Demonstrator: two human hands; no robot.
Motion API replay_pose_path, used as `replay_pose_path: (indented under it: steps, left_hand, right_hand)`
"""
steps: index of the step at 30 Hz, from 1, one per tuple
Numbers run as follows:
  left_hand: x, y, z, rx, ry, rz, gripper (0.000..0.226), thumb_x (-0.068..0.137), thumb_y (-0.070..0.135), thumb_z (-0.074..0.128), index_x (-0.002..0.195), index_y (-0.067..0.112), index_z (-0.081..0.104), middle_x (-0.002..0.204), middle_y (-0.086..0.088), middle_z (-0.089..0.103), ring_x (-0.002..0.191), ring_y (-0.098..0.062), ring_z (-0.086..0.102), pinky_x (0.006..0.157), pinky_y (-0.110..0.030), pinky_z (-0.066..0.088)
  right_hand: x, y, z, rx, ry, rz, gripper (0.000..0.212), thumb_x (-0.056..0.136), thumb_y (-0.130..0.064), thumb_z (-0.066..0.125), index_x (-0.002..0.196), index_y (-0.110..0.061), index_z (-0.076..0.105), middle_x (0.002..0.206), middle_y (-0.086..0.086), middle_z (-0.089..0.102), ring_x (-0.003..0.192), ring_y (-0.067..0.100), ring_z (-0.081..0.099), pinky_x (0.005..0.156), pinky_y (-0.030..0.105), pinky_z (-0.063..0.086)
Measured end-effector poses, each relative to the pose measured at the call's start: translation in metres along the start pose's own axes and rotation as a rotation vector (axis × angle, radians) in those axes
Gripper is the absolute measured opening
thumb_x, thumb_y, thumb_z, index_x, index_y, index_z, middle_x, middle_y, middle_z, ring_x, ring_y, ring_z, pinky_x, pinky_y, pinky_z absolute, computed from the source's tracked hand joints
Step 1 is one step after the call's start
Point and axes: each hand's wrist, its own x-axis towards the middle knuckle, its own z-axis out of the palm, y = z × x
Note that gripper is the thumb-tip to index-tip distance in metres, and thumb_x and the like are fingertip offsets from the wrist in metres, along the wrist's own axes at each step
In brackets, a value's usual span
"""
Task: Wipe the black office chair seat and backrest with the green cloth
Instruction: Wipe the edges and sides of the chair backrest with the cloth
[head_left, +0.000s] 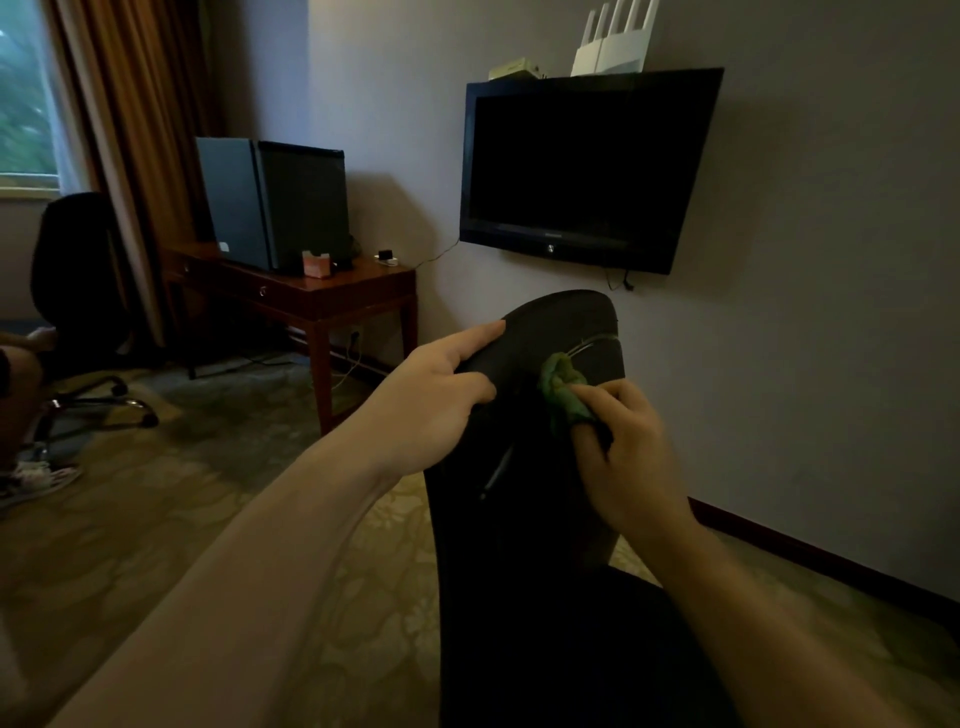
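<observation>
Left forearm (234, 571) fills the foreground; left hand (431, 400) grips the rim of the black padded office chair backrest (561, 322), steadying it. Right hand (623, 457) pinches the bunched green cloth (561, 387) against its upper face. Recommended: flatten cloth, overlap downward strokes.

light: dim room, with daylight at the window only
window (26, 88): ten o'clock, green blur outside
curtain (130, 130): brown, hanging just right of the window, between ten and eleven o'clock
wall (810, 291): plain grey, twelve to four o'clock, with a dark baseboard (831, 564) along its foot
television (582, 166): black and switched off, mounted on the wall at one o'clock, with white routers (613, 52) on top
desk (332, 299): dark wood, ten o'clock, bearing two dark boxy cabinets (270, 202)
spare chair (78, 270): black, nine o'clock, beside the curtain
carpet (156, 519): patterned olive, six to eight o'clock
</observation>
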Motion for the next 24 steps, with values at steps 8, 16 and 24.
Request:
replay_pose_path:
  steps: [8,16,24]
  left_hand:
    - [0.001,-0.001,-0.001,0.022,-0.003,-0.007,0.061,0.101,0.005,0.048,0.151,0.037,0.037,0.105,0.02,0.053,0.085,-0.018,0.063,0.066,-0.019,0.051]
    - [0.001,-0.002,0.0,-0.016,0.002,0.016,0.061,0.099,0.004,0.049,0.15,0.037,0.039,0.11,0.015,0.056,0.108,-0.036,0.063,0.096,-0.047,0.05]
    - [0.007,-0.004,0.001,0.004,-0.01,0.01,0.061,0.1,0.003,0.048,0.151,0.035,0.037,0.103,0.018,0.056,0.092,-0.024,0.064,0.073,-0.019,0.053]
  right_hand:
    - [-0.002,-0.006,0.009,0.026,-0.079,-0.115,0.039,0.094,-0.041,0.045,0.121,-0.019,0.063,0.111,-0.015,0.044,0.088,0.005,0.053,0.076,0.02,0.051]
    - [0.025,0.002,0.001,-0.066,-0.125,0.225,0.036,0.098,-0.026,0.05,0.134,-0.027,0.053,0.101,-0.008,0.045,0.082,0.006,0.046,0.069,0.017,0.036]
    - [0.018,0.003,0.006,-0.026,-0.162,0.136,0.032,0.095,-0.028,0.055,0.127,-0.027,0.059,0.107,-0.009,0.046,0.085,0.008,0.051,0.082,0.026,0.05]
